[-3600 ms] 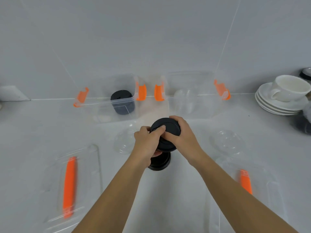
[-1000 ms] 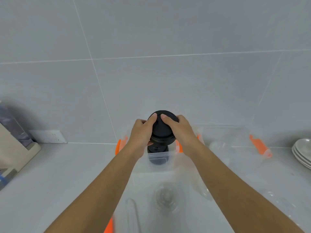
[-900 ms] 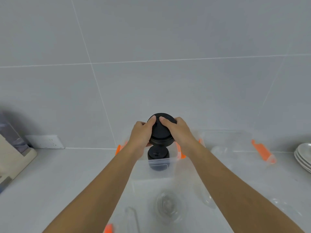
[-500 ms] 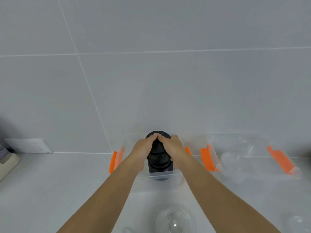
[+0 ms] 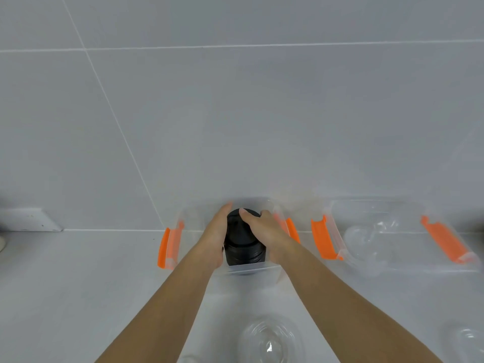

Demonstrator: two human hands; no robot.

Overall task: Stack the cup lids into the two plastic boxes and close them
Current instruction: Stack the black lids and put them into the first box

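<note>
A stack of black cup lids (image 5: 245,243) is seen held inside the left clear plastic box (image 5: 246,269), which stands on a white counter (image 5: 78,284) against a grey tiled wall (image 5: 235,113); the stack is pressed between both hands, the left hand (image 5: 214,237) laid flat along its left side with fingers extended, the right hand (image 5: 264,229) curled over its top and right side; the stack stands upright, its lower part visible through the box's front wall; orange latches (image 5: 167,247) are shown folded out at the box's ends. A second clear plastic box (image 5: 392,258), also fitted with orange clips (image 5: 323,238), is set just to the right; clear domed lids (image 5: 366,239) are seen inside it, though their number cannot be told. Nearer the camera, a clear domed lid (image 5: 269,341) is seen lying on the counter between the forearms; another (image 5: 468,344) is partly visible at the lower right edge. A white wall socket (image 5: 28,220) is shown at far left.
</note>
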